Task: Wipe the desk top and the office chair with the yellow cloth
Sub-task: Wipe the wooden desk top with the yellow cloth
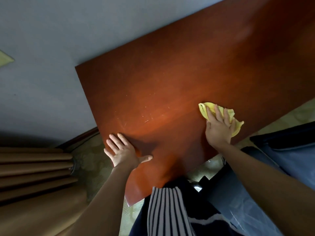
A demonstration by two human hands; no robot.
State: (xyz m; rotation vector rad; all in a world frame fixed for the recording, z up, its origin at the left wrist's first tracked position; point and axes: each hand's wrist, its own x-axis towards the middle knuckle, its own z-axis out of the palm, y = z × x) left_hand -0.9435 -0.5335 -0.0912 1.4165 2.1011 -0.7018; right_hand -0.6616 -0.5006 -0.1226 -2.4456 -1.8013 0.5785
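Observation:
A reddish-brown wooden desk top (170,79) fills the middle of the view, with faint scratches near its centre. The crumpled yellow cloth (207,108) lies on the desk near its right edge. My right hand (219,126) presses flat on the cloth with straight, spread fingers. My left hand (123,150) rests flat on the desk's near-left edge, fingers straight, holding nothing. The dark blue office chair (289,154) stands to the right of the desk, partly behind my right forearm.
A grey-blue wall (51,40) runs along the desk's far and left sides. Brown curtains (34,167) hang at the lower left. Patterned greenish carpet (92,159) shows between curtain and desk. My striped and dark clothing (167,210) is against the desk's near corner.

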